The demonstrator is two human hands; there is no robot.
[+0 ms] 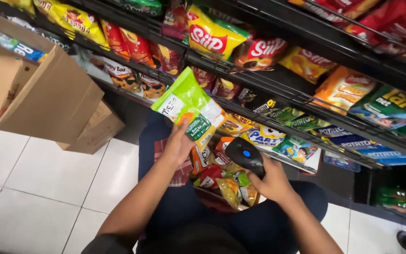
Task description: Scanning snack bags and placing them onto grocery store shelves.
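A green snack bag [189,107] is gripped by the left hand [178,143] before the wire shelves [278,94] packed with snack packets. A black handheld scanner [245,156] is clasped in the right hand [273,182], above a basket [212,200] filled with mixed packets.

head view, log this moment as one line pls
left hand: holds green snack bag | right hand: grips black handheld scanner | below: snack packets on lap | ahead: snack shelves

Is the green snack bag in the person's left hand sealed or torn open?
Sealed, as far as it shows: the green snack bag in the left hand looks puffed and whole, with no tear visible. Its far side is hidden.
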